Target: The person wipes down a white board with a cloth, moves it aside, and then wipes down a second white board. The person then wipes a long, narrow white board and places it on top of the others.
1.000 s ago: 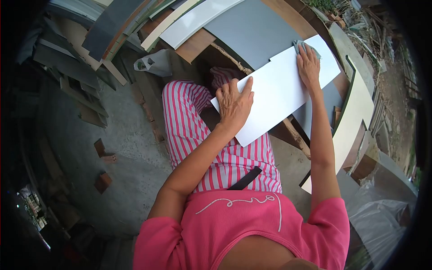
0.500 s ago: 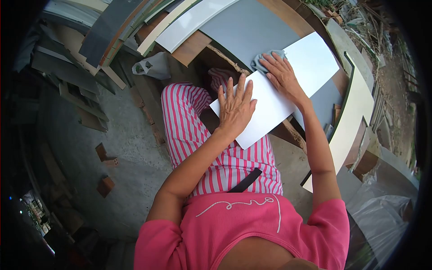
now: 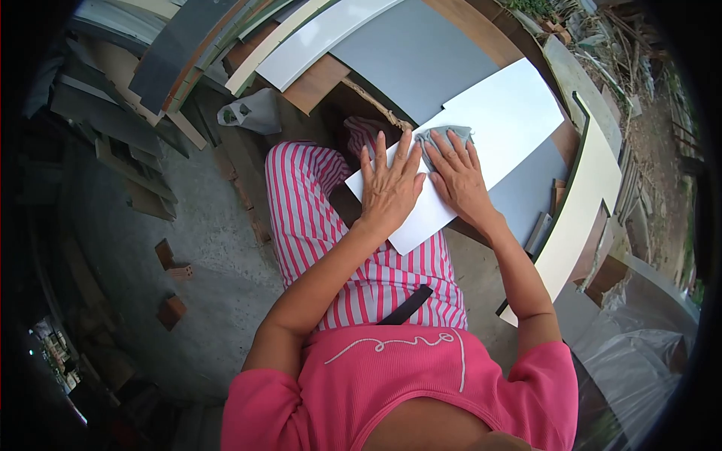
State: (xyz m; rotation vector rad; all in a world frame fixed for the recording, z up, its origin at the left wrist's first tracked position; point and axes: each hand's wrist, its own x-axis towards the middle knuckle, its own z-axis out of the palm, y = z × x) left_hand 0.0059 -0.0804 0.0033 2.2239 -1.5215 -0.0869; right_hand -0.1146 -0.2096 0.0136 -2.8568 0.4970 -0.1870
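Note:
A smooth white board lies slantwise from above my lap onto a larger grey panel. My left hand rests open on its near left part, fingers spread and palm down. Just right of it, my right hand holds a crumpled grey-blue cloth down against the white face, its fingers stretched over the cloth. The two hands are close together, thumbs nearly meeting. Part of the cloth is hidden under the right fingers.
Beneath the board is the grey panel with a brown edge. Long boards lean at the upper left. A cream strip stands at the right, near clear plastic sheeting. A whitish plastic bag and brick pieces are at the left.
My right hand has slid the cloth down and toward me, from the board's far edge to its middle, nearer my left hand. The left hand stays in about the same place.

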